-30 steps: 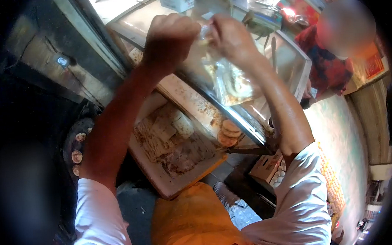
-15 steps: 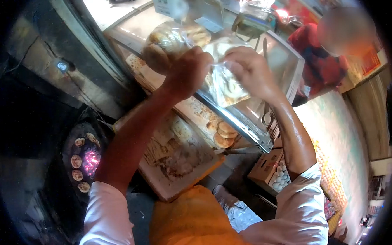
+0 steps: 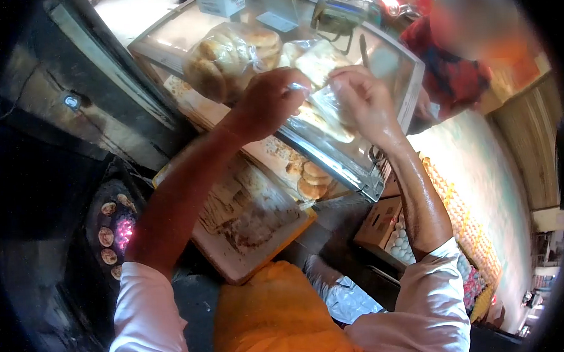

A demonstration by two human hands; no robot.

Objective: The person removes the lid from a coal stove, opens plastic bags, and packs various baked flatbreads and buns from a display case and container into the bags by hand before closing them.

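Over the glass-topped case, my left hand (image 3: pixel 269 103) is closed with its fingers pinched on the thin clear film of a plastic bag (image 3: pixel 332 103). My right hand (image 3: pixel 367 103) grips the same bag from the other side, thumb and fingers together. Pale flatbread (image 3: pixel 318 62) shows through the film just beyond my fingers. To the left of it, a second clear bag of round breads (image 3: pixel 223 56) rests on the case, partly behind my left hand. The exact fold of film between my fingertips is too blurred to make out.
Round breads (image 3: pixel 313 179) sit inside the glass case (image 3: pixel 392 111). A worn tray (image 3: pixel 269 249) is below my left forearm. Flatbreads ring glowing coals (image 3: pixel 126 231) at the left. Boxed eggs (image 3: pixel 400 243) are at the right. A person in red (image 3: pixel 448 84) stands beyond the case.
My hands have drawn slightly apart, with the film still between them. The view has shifted, so the case and the bags sit a little higher and further left.
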